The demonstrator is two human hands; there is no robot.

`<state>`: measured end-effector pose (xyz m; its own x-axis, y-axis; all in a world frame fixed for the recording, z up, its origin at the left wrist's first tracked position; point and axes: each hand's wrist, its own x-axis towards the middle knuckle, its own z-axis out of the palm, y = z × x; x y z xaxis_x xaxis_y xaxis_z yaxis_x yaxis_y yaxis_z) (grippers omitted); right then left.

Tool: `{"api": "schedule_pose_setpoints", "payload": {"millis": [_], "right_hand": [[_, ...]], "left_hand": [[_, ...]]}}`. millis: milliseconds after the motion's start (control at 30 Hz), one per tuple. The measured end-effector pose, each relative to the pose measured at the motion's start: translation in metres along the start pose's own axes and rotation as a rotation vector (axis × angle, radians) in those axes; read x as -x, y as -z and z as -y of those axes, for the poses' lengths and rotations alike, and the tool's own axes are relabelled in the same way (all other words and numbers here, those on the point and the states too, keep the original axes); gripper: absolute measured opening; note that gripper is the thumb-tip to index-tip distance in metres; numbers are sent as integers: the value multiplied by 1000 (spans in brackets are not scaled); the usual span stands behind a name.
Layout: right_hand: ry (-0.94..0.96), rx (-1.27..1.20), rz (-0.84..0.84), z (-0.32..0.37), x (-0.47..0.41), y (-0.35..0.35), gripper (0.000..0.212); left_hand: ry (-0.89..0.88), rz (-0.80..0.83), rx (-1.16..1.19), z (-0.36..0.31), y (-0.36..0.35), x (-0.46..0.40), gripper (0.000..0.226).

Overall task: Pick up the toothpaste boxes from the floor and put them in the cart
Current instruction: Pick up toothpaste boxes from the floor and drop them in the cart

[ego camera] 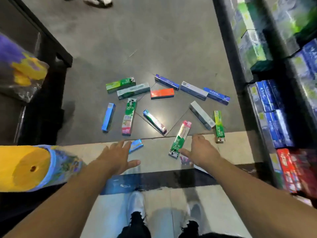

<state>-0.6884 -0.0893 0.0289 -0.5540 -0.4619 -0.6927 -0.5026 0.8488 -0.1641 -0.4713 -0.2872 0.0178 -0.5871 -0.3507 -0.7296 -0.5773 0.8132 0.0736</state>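
Head view looks straight down at two bare arms reaching toward a dark floor (154, 40). Left hand (116, 157) is spread flat with fingers relaxed, holding nothing, its fingertips just over a small blue box (137, 144) that lies on a pale floor strip (154, 157). Right hand (202, 152) is likewise loose and empty, fingers extended; its thumb side sits beside a green-and-pink toothpaste box (180, 140), and whether it touches cannot be told. A small pink-purple box (185, 159) peeks out beneath that hand. Beyond the hands, the other toothpaste boxes are scattered over the floor: an orange box (162, 93), a long blue box (108, 117), a grey box (202, 115) and a green box (120, 84) among them. Shelves (274, 109) stocked with blue, green and red packages line the right edge. A yellow-topped package (30, 167) juts in at the left. Two shoes (137, 203) show at the bottom.
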Motion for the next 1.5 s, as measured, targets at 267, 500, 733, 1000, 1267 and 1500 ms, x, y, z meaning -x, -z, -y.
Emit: {"api": "schedule_pose_setpoints", "payload": {"millis": [267,500,733,1000,1267,1500], "right_hand": [[-139,-152,-41,-16,-177,-147,97],[-270,-178,-56,-23,-252,-202,111],[-344,-192,-139,-16,-263,-216,108],[-319,-194,-129,0,-212,-162,92],[-245,-227,-127,32,-14,25,88],[-224,-274,-176,42,201,213,92]], "left_hand": [[64,-12,-133,42,-135,-166,97],[40,-33,-276,56,-184,-240,99],[69,-51,-288,52,-192,-255,63],[74,-113,-161,48,-137,-204,28],[18,-178,-115,-5,58,-26,45],[-143,-293,-99,-65,298,164,39]]}}
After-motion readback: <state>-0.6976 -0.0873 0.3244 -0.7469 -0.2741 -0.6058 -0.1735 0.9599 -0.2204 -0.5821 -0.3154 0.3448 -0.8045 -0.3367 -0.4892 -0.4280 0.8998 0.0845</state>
